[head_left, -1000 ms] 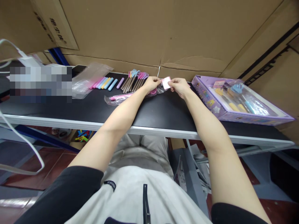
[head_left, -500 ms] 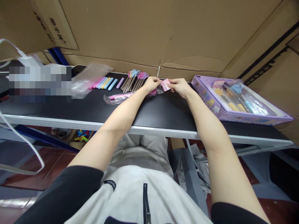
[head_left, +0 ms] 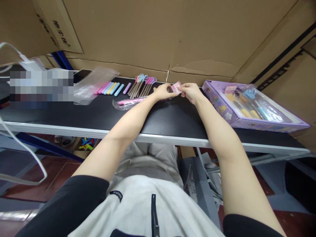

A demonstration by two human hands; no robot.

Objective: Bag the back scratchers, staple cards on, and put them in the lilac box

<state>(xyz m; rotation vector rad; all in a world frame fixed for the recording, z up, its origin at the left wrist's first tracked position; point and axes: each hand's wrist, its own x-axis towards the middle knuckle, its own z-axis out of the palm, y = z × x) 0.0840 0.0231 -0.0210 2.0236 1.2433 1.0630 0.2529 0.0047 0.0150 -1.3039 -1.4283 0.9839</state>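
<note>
My right hand (head_left: 191, 93) pinches a small pink printed card (head_left: 176, 87) between thumb and fingertips, above the black tabletop. Close by on the left, my left hand (head_left: 163, 92) curls over the end of a clear plastic sleeve, its thumb reaching toward the card. Inside this sleeve lies a back scratcher with a pink handle (head_left: 130, 101); its claw end is hidden under my left hand. Just behind are several back scratcher rods with coloured claw heads (head_left: 145, 79). Loose handles in pink, blue, yellow and purple (head_left: 112, 88) lie in a row left of them.
At the right stands a purple open box (head_left: 237, 121) holding bagged back scratchers. Clear plastic bags (head_left: 95, 82) lie at the left, near a phone (head_left: 82, 73) and a white cable (head_left: 37, 158). A cardboard wall (head_left: 148, 36) rises behind the table.
The card has risen slightly and tilted. My left hand has moved from pinching the card's corner to covering the scratcher's claw end, and the sleeve has shifted slightly right.
</note>
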